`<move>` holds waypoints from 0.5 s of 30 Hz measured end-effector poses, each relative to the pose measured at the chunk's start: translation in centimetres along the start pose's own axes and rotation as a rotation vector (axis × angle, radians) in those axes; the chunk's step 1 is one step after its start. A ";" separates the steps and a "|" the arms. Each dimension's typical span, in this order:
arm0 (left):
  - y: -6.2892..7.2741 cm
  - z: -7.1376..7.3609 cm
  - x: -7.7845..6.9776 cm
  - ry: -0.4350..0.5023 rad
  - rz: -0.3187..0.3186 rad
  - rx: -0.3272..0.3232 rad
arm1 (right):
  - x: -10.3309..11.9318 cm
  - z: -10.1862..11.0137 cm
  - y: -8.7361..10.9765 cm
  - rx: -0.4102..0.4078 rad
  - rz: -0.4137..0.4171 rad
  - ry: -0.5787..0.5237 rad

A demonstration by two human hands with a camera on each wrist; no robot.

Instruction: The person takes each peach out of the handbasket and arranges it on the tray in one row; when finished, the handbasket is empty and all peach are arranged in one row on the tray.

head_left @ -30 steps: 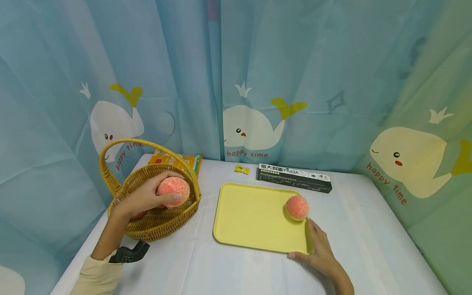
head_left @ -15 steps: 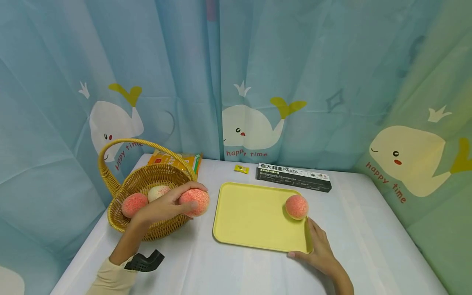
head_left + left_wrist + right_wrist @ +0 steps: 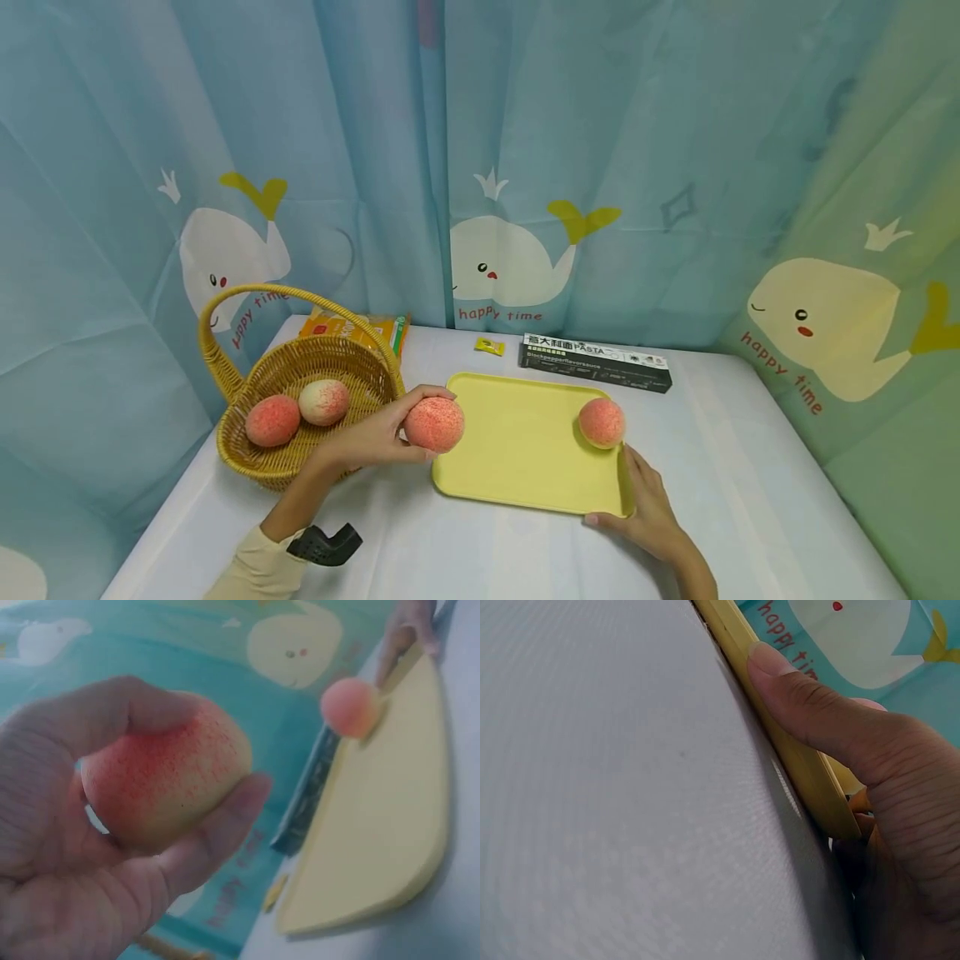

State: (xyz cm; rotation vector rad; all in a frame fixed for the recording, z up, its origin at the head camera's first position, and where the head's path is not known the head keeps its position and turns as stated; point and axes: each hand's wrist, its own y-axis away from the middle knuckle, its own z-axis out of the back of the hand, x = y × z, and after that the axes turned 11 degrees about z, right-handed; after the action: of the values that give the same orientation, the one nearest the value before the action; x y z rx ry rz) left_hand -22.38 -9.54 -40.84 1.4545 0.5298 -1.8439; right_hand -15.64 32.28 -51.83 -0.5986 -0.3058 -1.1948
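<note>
A pink-and-cream peach (image 3: 435, 425) is gripped between the thumb and fingers of my left hand (image 3: 381, 440). In the head view it overlaps the left edge of a yellow tray (image 3: 517, 454); the left wrist view shows the thumb and fingers curled round the peach (image 3: 172, 776). Another peach (image 3: 602, 423) lies at the tray's right side. My right hand (image 3: 651, 518) holds the tray's near right corner, thumb (image 3: 810, 705) on the front rim and fingers along the right side. Left of the tray stands a wicker basket (image 3: 330, 354) with two peaches, one pink (image 3: 272, 421), one paler (image 3: 324, 402).
Behind the tray lie a dark pasta box (image 3: 596, 364) and a small yellow wrapped packet (image 3: 490, 346). An orange bag (image 3: 341, 327) sits behind the basket, whose tall handle (image 3: 300, 293) arches over it. Whale-printed curtains (image 3: 510, 125) enclose the white table (image 3: 480, 550).
My left hand has carried the peach from over the basket rightward to the tray's left edge, uncovering the two peaches in the basket. My right hand has stayed at the tray corner.
</note>
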 end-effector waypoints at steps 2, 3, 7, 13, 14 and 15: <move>-0.6 -0.6 0.1 -0.009 0.011 -0.013 | 0.0 0.0 0.0 -0.004 0.001 -0.005; -1.0 -0.9 0.2 -0.020 0.014 -0.021 | 0.0 0.0 0.0 -0.005 0.000 -0.006; -2.4 -2.0 0.8 -0.053 -0.002 -0.040 | 0.1 -0.1 0.0 -0.008 -0.007 -0.012; -4.7 -3.7 1.6 -0.129 -0.002 -0.062 | 0.3 0.0 0.1 -0.007 -0.008 0.002; -5.1 -3.9 1.8 -0.142 -0.007 -0.062 | 0.3 0.0 0.1 -0.009 -0.007 0.002; -5.6 -4.1 1.9 -0.155 -0.018 -0.062 | 0.3 0.1 0.1 -0.012 -0.006 0.000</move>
State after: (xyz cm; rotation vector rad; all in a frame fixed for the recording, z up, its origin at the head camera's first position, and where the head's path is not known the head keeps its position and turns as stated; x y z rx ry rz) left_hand -24.01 -3.53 -44.46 1.2581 0.5194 -1.9184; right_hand -15.45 32.13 -51.66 -0.6080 -0.3004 -1.2027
